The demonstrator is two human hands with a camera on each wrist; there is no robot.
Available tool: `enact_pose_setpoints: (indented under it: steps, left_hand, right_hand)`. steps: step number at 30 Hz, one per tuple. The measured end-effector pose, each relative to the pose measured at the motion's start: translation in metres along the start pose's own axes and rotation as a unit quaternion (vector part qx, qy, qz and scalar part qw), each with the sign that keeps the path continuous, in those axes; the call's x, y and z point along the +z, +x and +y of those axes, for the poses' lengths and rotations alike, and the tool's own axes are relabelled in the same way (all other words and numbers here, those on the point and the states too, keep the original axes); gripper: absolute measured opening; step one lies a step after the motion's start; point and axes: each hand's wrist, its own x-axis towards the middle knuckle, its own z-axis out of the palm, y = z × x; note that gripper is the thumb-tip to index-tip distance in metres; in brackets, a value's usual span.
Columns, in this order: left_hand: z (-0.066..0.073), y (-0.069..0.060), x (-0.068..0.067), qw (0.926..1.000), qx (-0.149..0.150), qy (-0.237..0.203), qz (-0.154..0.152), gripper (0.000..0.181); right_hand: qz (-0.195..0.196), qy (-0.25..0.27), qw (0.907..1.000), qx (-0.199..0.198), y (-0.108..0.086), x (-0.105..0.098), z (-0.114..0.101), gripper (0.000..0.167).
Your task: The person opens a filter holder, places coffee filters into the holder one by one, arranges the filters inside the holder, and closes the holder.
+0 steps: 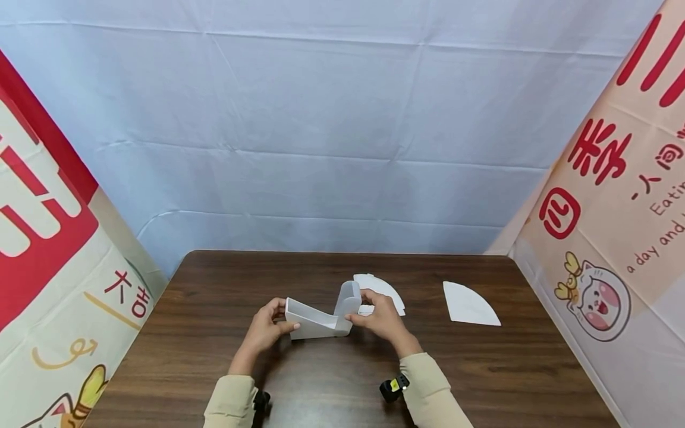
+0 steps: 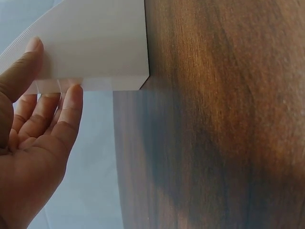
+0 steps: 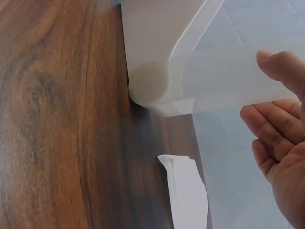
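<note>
Two-handed grip: left hand [image 1: 264, 328] pinches white box [image 1: 314, 330] by one end on table [image 1: 535, 374], right hand [image 1: 386, 319] its raised translucent lid [image 1: 349, 295]. Opening looks done; fan-shaped papers [image 1: 471, 304] lie outside, lid not yet closed.

White box [image 1: 317, 330]; white paper sheets [image 1: 471, 305]; dark-brown wood-grain table [image 1: 326, 380]; beige sleeves [image 1: 230, 397]; pale-blue backdrop [image 1: 321, 119].

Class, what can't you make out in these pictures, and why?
Head: part of the left white sheet, behind the holder and right hand.
Head: right banner line ends, cut by the right edge.
Left wrist: holder's other end, cut by the top edge.
Right wrist: end of a white sheet, cut by the bottom edge.
</note>
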Motion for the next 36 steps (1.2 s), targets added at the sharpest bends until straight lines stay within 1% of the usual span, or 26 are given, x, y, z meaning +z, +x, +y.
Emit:
enact_pose_setpoints:
  steps: [6, 13, 20, 26, 32, 36]
  left_hand:
    - [0.001, 0.000, 0.000, 1.0000, 0.003, -0.009, -0.002, 0.032]
    - [0.001, 0.000, 0.000, 1.0000, 0.006, 0.001, 0.003, 0.032]
    - [0.000, 0.000, 0.000, 1.0000, 0.005, -0.002, -0.002, 0.033]
    - [-0.001, 0.001, 0.000, 1.0000, 0.006, -0.002, -0.004, 0.033]
    - [-0.001, 0.001, -0.001, 0.9999, 0.003, -0.008, -0.006, 0.034]
    - [-0.002, 0.001, -0.001, 0.9999, 0.002, -0.009, -0.006, 0.034]
  right_hand:
    - [0.016, -0.010, 0.9998, -0.009, -0.003, -0.003, 0.002, 0.039]
    - [0.029, -0.025, 0.9992, -0.007, -0.007, -0.007, 0.008, 0.034]
    - [0.030, -0.021, 0.9990, 0.025, -0.011, -0.012, 0.013, 0.034]
    - [0.028, 0.000, 0.9988, 0.041, -0.013, -0.015, 0.018, 0.033]
    - [0.029, 0.006, 0.9976, 0.063, -0.015, -0.017, 0.022, 0.031]
    - [0.031, 0.028, 0.9963, 0.075, -0.017, -0.017, 0.025, 0.031]
